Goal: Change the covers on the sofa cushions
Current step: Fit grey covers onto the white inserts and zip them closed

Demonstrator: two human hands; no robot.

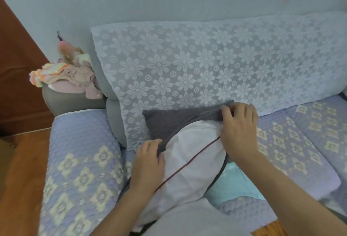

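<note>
A white cushion insert (189,160) with a thin dark red seam lies on the sofa seat in front of me, its far end inside a dark grey cover (169,121). My left hand (148,160) pinches the cover's open edge at the cushion's left side. My right hand (239,128) grips the cover's edge at the upper right, fingers curled over the fabric. A light blue cloth (234,183) lies under the cushion's right side.
The sofa backrest carries a white floral lace throw (206,63). A quilted lilac cover wraps the left armrest (80,164) and seat (293,142). A pile of pink clothes (71,74) sits on the grey arm corner. Wooden floor (20,170) lies to the left.
</note>
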